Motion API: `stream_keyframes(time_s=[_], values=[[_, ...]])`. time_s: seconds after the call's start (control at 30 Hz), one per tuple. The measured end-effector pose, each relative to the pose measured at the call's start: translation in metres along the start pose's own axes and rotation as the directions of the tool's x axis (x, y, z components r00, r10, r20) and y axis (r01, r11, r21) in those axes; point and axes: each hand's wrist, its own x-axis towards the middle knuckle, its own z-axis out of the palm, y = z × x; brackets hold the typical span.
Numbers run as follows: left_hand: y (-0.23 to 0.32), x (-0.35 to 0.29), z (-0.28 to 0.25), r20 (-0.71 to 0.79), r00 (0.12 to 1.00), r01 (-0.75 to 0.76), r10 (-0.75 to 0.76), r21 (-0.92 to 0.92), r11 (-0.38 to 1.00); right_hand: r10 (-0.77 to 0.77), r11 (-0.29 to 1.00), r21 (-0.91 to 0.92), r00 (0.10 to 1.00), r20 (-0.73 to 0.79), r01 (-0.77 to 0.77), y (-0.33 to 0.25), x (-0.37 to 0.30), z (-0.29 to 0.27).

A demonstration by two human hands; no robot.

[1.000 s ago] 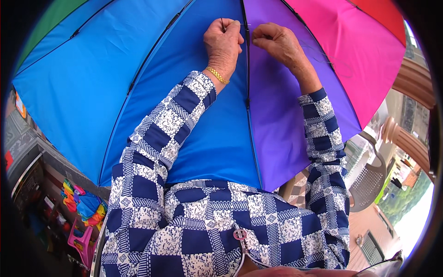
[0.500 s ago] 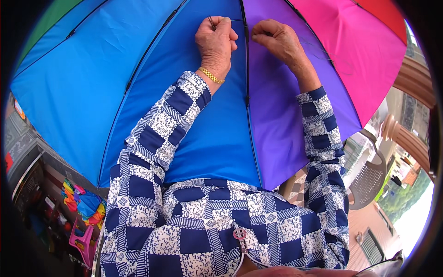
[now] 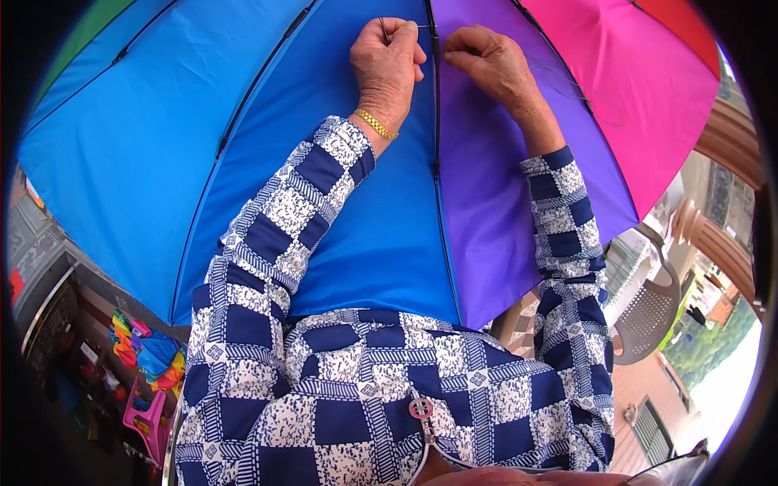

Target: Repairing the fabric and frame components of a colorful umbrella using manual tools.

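Observation:
An open rainbow umbrella (image 3: 356, 243) spreads before me, its inner side and dark ribs facing me. My left hand (image 3: 387, 65) is closed beside the middle rib (image 3: 436, 97), over the blue panel. Its thumb and forefinger pinch a thin, pale needle (image 3: 423, 27) that points toward the rib. A dark, slim metal tool (image 3: 384, 31), its kind unclear, sticks up from the same hand. On the rib's other side, over the purple panel, my right hand (image 3: 490, 65) is closed in a pinch; what its fingertips hold is hidden. A loose dark thread (image 3: 567, 79) trails beyond it.
At lower left are a pink plastic stool (image 3: 146, 421) and a bundle of multicoloured cloth (image 3: 150, 352). A grey-beige perforated chair (image 3: 648, 316) stands at the right, near brown railings (image 3: 721, 251). The umbrella's near edge reaches my lap.
Both hands and the umbrella ribs have shifted slightly. My left hand has moved up and a little right, closer to the rib, so less of the needle shows. My right hand stays pinched.

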Motion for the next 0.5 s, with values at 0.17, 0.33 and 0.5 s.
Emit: stream_keyframes(time_s=[0.17,0.33,0.5], values=[[-0.001,0.001,0.0,0.029,1.0,0.005,-0.004,-0.007,1.0,-0.012,1.0,-0.006,1.0,-0.016,0.012,0.003,-0.002,-0.001],[0.001,0.001,0.003,-0.007,1.0,0.015,-0.015,-0.028,0.999,0.022,0.999,0.037,1.0,-0.001,-0.022,-0.001,-0.003,0.006],[-0.005,0.005,0.003,-0.02,1.0,0.01,-0.012,-0.075,0.997,0.001,0.998,0.057,0.999,-0.033,0.001,-0.001,-0.004,0.011]])
